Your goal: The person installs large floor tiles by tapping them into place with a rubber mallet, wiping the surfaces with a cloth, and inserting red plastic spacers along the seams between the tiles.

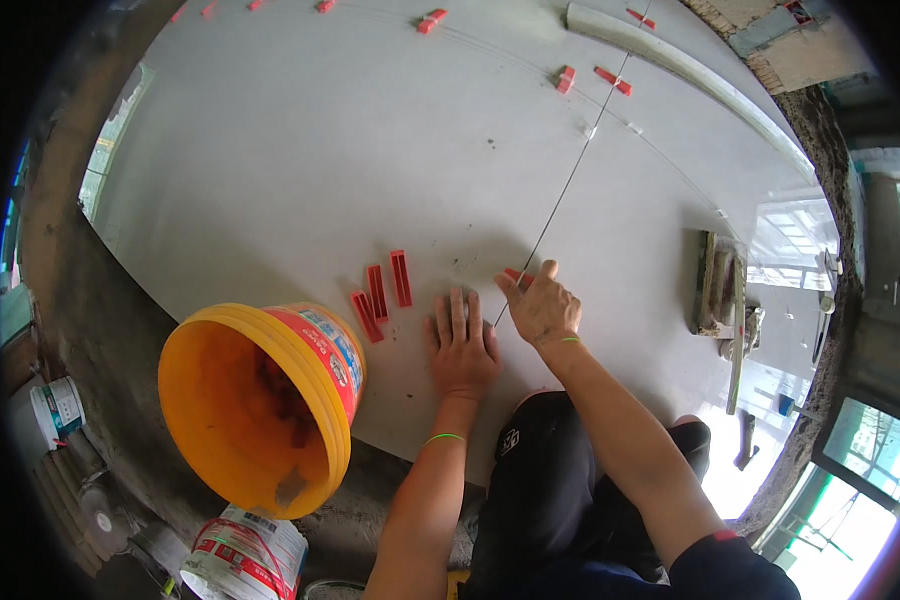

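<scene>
Red wedge at the seam: a small red wedge [516, 274] is lying across the dark seam [567, 190] between two large grey tiles [300, 170], just beyond the left hand's fingertips and partly hidden by the right hand.
Right grip: the right hand [550, 308] is reaching over the seam, its thumb and forefinger standing apart around the wedge and touching it or nearly so; whether they are pinching it I cannot tell.
Left grip: the left hand [460, 345] is resting palm down on the tile left of the seam, fingers stretched out and slightly spread, holding nothing.
Wristbands: a thin green band is circling each wrist.
Loose wedges: three red wedges [376, 292] are lying side by side, left of the left hand.
Yellow bucket: a big yellow bucket [335, 450] is turning its mouth to the camera, left of the loose wedges, dark reddish pieces showing inside.
White bucket: a white-and-red bucket [215, 570] is sitting just below the yellow one.
Far wedges: two more red wedges [613, 81] are lying near the seam's far part, one on either side.
Pale bar: a long pale bar [690, 75] is stretching across the upper right.
Legs: the person's black-clad legs [535, 450] are bending beneath the forearms.
</scene>
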